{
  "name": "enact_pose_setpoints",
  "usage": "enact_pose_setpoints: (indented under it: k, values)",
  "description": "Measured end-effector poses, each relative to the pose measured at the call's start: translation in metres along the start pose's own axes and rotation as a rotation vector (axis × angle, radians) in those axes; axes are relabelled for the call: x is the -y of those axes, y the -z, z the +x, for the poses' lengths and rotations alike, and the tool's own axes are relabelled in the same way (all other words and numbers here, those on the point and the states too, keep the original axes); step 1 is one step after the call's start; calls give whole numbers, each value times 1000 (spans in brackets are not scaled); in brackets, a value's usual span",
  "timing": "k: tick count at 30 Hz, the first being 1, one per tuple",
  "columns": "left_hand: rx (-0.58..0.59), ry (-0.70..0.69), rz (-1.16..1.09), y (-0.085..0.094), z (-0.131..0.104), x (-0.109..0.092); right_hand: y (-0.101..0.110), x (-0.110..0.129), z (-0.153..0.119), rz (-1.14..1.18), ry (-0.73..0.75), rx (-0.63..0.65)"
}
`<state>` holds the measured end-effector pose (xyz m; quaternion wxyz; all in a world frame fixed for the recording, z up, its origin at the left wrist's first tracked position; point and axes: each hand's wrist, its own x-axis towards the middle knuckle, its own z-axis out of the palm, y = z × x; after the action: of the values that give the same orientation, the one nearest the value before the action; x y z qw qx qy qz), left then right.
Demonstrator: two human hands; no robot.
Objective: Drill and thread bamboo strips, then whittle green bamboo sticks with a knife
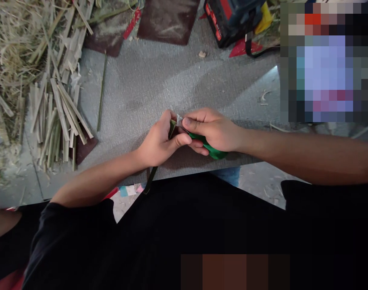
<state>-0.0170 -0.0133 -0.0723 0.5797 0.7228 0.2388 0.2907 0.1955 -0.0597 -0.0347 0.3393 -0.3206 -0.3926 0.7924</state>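
Note:
My left hand [161,139] is closed round a thin green bamboo strip [151,179]. One end of the strip shows by my forefinger; the other hangs past the front edge of the table. My right hand [215,129] grips a small knife by its green handle [215,152]. A bit of bright metal, which looks like the blade [179,120], sticks out between thumb and forefinger, close to the strip. My fingers hide most of the place where the two meet. Both hands are held together above the table's front part.
Cut pale strips [58,117] lie heaped at left, beside a mound of shavings [14,44]. Dark brown sheets [168,20] and a black-and-red battery-like block [232,18] are at the back of the grey table [135,80]. Another person's arm [4,221] shows at lower left.

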Motion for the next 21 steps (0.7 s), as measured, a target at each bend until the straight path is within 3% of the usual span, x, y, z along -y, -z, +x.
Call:
enact_pose_setpoints:
  k: [6, 10, 14, 18, 21]
  values:
    - [17, -53, -10, 0, -2, -3, 6, 4, -1, 42, -191, 155]
    - [4, -65, 30, 0, -3, -1, 9, -1, 1, 94, -211, 202]
    - [-22, -64, 54, -2, -6, 3, 6, -1, 1, 95, -219, 139]
    - [-58, -41, 50, -4, -9, 4, 1, 4, -2, 33, -107, 27]
    - [-61, -49, 71, -2, -8, 4, 0, 6, -3, 5, -92, 66]
